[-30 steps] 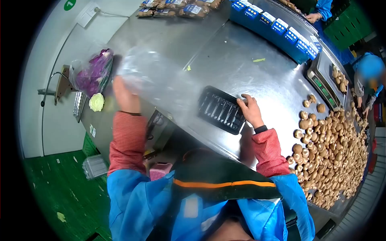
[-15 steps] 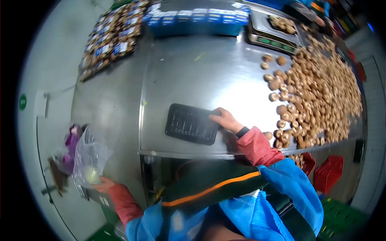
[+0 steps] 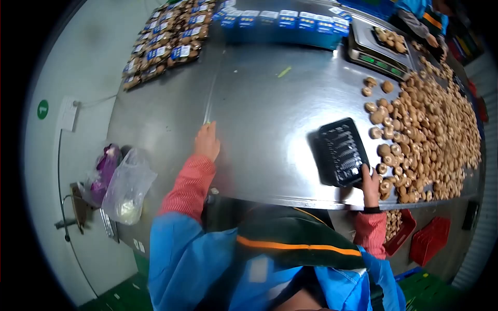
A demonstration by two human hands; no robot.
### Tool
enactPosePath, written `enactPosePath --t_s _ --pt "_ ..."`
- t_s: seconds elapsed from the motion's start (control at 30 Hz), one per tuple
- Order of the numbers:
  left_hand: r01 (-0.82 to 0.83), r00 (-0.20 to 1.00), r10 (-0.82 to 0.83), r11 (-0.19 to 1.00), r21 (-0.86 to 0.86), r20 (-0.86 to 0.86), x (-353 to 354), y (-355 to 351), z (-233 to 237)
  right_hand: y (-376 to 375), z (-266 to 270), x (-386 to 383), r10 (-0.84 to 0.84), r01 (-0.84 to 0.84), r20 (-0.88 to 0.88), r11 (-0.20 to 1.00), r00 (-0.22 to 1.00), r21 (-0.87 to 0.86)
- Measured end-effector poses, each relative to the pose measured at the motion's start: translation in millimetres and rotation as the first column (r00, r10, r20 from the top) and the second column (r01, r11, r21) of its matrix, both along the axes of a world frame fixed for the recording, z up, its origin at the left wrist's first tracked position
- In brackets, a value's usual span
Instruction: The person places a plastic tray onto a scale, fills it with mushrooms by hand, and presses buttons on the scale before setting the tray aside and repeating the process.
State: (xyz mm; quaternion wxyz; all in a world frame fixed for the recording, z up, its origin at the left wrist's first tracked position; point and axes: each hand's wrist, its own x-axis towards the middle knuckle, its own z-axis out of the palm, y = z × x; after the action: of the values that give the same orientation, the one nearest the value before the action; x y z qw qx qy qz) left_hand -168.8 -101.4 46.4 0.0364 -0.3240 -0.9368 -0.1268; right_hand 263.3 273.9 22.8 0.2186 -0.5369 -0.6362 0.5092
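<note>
My right hand (image 3: pixel 370 187) grips the lower right corner of a black plastic tray (image 3: pixel 344 151), which is tilted above the metal table near the mushrooms. The tray has nothing in it. My left hand (image 3: pixel 207 141) is over the seam of the metal table (image 3: pixel 259 129), its fingers bunched together; whether anything small is between them cannot be made out. A big heap of brown mushrooms (image 3: pixel 425 129) spreads over the right side of the table, just past the tray.
Packed mushroom trays (image 3: pixel 166 41) lie at the back left, beside blue boxes (image 3: pixel 285 28). A scale (image 3: pixel 376 49) holds a filled tray. Plastic bags (image 3: pixel 127 189) lie at left, red crates (image 3: pixel 430 239) below right. A co-worker's hand (image 3: pixel 432 41) is beyond the scale.
My right hand has moved right with the black tray, now lifted and turned toward the mushrooms. My left hand has left the plastic bag and come up and right over the table. The view has shifted.
</note>
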Motion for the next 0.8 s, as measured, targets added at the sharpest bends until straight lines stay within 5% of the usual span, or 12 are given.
enactPosePath --t_s 0.03,0.1,0.13,0.17,0.27,0.37,0.43,0.53,0.6,0.7,0.8 --pt "-0.031 1.000 0.031 0.999 -0.009 -0.005 -8 1 -8 -7 32 -3 0.050 -0.045 0.108 0.998 0.993 -0.048" --pt "-0.084 0.996 0.085 0.995 -0.052 0.011 -23 3 -17 -4 6 11 0.009 -0.029 0.197 0.995 0.980 0.098" --pt "-0.106 0.994 0.109 0.991 -0.086 0.029 -30 4 -18 -18 46 -6 0.058 -0.080 0.291 0.995 0.955 0.064" --pt "-0.121 0.991 0.127 0.986 -0.118 0.046 -36 6 -20 -32 90 -24 0.101 -0.122 0.380 0.992 0.920 0.030" --pt "-0.059 0.995 0.043 0.979 -0.193 -0.086 -69 3 -52 -24 92 -20 0.189 -0.362 0.629 0.919 0.754 0.159" --pt "0.085 0.996 -0.083 0.995 0.052 -0.044 -79 26 -49 -23 113 -28 0.156 -0.423 0.791 0.895 0.592 0.140" --pt "0.123 0.992 -0.127 0.981 0.151 0.016 -81 79 -28 -21 102 -20 0.002 -0.453 0.763 0.806 0.646 0.381" --pt "0.100 0.980 -0.158 0.918 0.383 0.124 -90 172 -33 -23 114 -23 -0.022 -0.422 0.710 0.792 0.704 0.442" --pt "0.173 0.983 -0.181 0.901 0.397 -0.018 -93 231 -39 -28 126 -26 -0.021 -0.396 0.642 0.771 0.767 0.498" --pt "0.362 0.911 -0.263 0.879 0.310 -0.319 -90 297 -52 -35 125 -13 -0.013 -0.369 0.609 0.785 0.793 0.497" --pt "0.331 0.919 -0.323 0.944 -0.003 -0.224 -66 320 -38 -42 126 -3 -0.075 -0.260 0.566 0.834 0.821 0.487"
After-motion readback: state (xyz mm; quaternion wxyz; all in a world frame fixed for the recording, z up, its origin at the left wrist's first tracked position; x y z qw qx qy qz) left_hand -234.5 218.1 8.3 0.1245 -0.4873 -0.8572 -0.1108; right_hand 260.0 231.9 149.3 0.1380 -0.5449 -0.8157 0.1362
